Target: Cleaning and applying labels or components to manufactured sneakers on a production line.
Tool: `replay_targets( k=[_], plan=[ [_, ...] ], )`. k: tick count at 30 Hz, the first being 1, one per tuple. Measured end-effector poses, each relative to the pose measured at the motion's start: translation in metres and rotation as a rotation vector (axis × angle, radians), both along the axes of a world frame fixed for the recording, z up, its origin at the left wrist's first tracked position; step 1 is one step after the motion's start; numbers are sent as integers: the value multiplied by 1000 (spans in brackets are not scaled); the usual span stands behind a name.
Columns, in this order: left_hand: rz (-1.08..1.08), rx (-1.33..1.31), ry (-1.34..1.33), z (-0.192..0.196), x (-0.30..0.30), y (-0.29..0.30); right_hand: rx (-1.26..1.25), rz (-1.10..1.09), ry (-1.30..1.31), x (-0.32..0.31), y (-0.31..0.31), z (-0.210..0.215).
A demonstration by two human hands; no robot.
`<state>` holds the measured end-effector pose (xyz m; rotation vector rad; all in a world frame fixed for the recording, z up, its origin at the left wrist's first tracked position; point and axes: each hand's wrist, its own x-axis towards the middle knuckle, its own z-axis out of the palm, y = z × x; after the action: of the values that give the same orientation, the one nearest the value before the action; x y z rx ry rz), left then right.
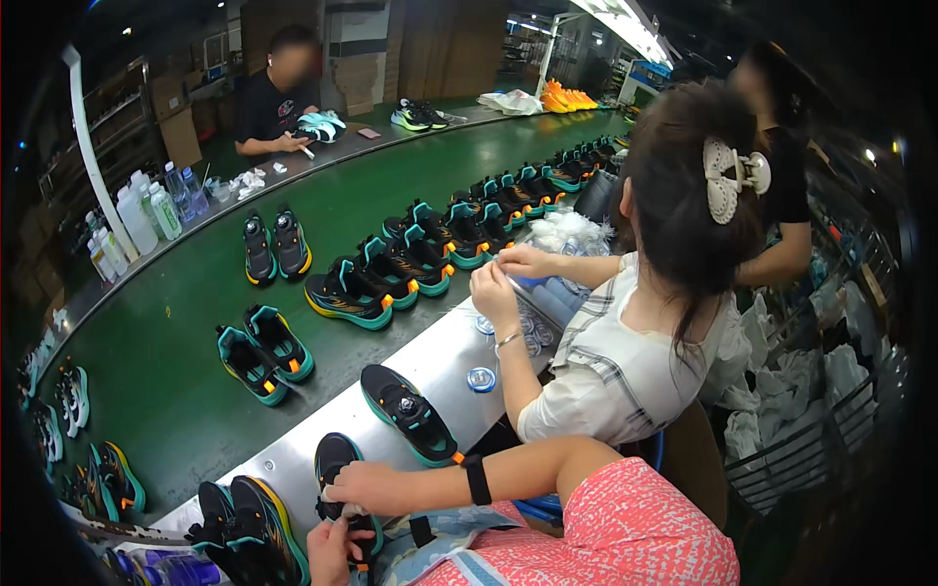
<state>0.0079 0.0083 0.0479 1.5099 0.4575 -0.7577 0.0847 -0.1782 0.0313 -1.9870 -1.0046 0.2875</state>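
Black running shoe (337,452) sits at the metal tabletop (459,356)'s near edge, middle hidden under the right hand (373,487), curled gripping it; left hand (330,553), cut off below, touches it, grip unclear.

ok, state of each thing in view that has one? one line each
Handled sneaker, partly hidden from view
Left grip, at that sneaker, closure unclear
Right grip, at that sneaker, closure unclear
Dial-fastened sneaker, upright on the metal ledge
Sneaker row, upright on the green work surface
Bottles, upright
Overhead light, lit
Black wristband, fastened
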Motion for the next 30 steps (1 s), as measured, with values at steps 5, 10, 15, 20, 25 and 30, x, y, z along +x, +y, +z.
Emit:
replay_targets(
  k=[5,10,15,20,25,30],
  plan=[
    [33,-181,-39,5,1,-7,-4,-72,-103,2,-6,9],
    [143,-280,-10,-5,-10,-9,-38,-157,-238,-9,2,2],
    [139,-347,59,-6,-9,-3,-110,-156,-250,-2,4,7],
    [119,-468,2,-25,-9,-1,-82,-132,-160,-12,1,9],
    [115,-440,-6,-29,-16,5,-109,-31,-84,-4,4,11],
    [-43,-330,31,-20,3,3,-91,-210,-251,-8,5,15]
  ],
)
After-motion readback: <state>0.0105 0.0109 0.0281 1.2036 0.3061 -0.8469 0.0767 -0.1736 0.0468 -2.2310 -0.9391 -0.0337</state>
